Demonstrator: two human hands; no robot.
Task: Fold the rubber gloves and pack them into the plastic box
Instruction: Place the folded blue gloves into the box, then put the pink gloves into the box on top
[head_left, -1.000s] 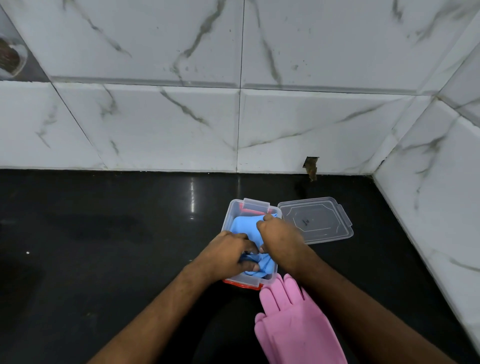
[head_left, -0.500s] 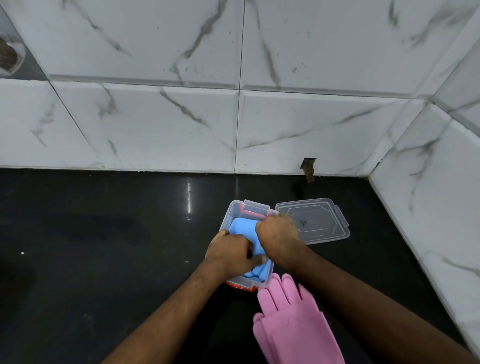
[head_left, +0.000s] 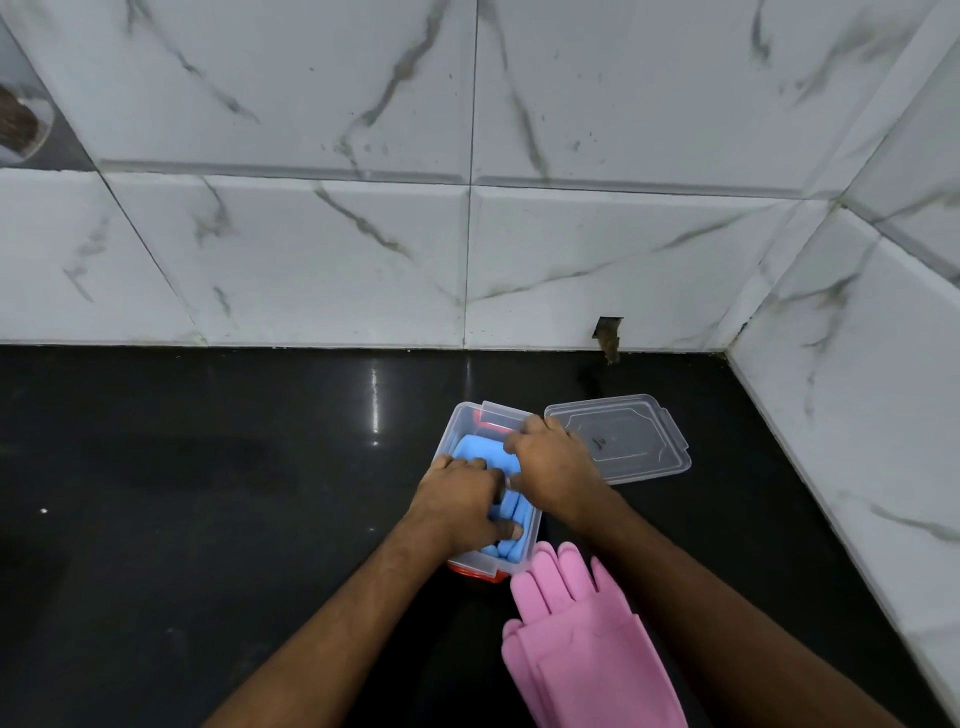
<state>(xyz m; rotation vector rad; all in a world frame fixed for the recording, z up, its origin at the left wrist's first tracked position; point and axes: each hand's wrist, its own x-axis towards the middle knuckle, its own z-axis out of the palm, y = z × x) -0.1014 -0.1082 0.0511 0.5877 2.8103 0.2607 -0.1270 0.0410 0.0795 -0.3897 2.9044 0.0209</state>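
Note:
A clear plastic box with a red base stands on the black counter, and folded blue rubber gloves lie inside it. My left hand presses down on the near part of the blue gloves, fingers bent into the box. My right hand rests over the box's right side, its fingers on the gloves and the far rim. Pink rubber gloves lie flat on the counter just in front of the box, fingertips toward it, touching its near right corner.
The box's clear lid lies flat on the black counter right of the box. White marble-pattern tiled walls close the back and right side, forming a corner. A small hole marks the back wall's base.
The blue gloves have gone lower into the box. My right hand has shifted toward the far right rim, and my left hand has flattened on the gloves.

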